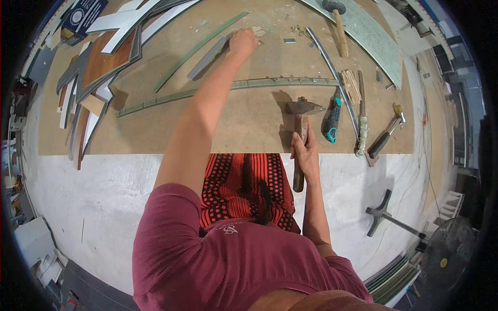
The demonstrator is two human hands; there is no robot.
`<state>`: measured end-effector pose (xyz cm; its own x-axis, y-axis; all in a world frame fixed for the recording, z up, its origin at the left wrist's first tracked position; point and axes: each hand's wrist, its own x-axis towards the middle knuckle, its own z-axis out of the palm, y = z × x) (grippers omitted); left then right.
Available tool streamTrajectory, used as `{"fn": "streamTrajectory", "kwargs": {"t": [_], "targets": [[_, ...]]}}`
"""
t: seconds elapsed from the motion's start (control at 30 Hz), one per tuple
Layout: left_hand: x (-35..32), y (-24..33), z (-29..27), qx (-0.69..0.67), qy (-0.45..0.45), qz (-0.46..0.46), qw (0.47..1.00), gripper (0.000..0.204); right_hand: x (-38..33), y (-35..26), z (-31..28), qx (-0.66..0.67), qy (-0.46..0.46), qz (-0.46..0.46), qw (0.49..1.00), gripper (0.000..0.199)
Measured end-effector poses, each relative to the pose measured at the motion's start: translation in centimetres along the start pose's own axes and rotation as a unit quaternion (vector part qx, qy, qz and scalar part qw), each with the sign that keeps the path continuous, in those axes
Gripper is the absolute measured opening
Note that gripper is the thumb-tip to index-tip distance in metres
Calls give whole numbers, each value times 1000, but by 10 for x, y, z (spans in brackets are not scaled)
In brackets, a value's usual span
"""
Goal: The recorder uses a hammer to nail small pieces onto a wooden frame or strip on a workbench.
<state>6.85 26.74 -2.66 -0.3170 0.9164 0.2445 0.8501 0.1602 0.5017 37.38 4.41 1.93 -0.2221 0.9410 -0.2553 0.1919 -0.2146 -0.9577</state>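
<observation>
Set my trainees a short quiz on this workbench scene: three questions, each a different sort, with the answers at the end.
1. Which of the person's hands grips the hammer?
2. True or false: the mallet lies farther from the person than the hammer does.
3. The tool just right of the hammer has a handle coloured:
A) red and white
B) teal and black
C) plain yellow

Key:
1. The right hand.
2. True.
3. B.

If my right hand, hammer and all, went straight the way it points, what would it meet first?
Likely the segmented green strip beyond the hammer, though your right hand might pass above; depth is unclear.
</observation>
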Motion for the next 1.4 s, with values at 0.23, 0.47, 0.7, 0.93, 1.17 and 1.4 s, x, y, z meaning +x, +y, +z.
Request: {"fn": "streamTrajectory", "kwargs": {"t": [0.23,0.47,0.7,0.93,1.17,1.4], "targets": [[-56,6,-28,-179,39,-40,982,25,-3,-6,4,-21,-9,-5,1000,65],[-103,5,-61,-329,-15,-120,936,30,0,5,1,-35,-21,-43,998,61],[-156,11,-78,-318,-17,-39,947,25,-4,2,6,-36,-11,-61,997,59],[-164,6,-65,-268,-10,-32,963,22,-2,7,6,-75,3,-70,995,64],[-163,8,-63,-277,-2,-47,960,24,-3,9,6,-78,-1,-85,993,64],[-167,12,-61,-241,42,-33,969,21,-4,5,6,-78,-3,-77,994,65]]}}
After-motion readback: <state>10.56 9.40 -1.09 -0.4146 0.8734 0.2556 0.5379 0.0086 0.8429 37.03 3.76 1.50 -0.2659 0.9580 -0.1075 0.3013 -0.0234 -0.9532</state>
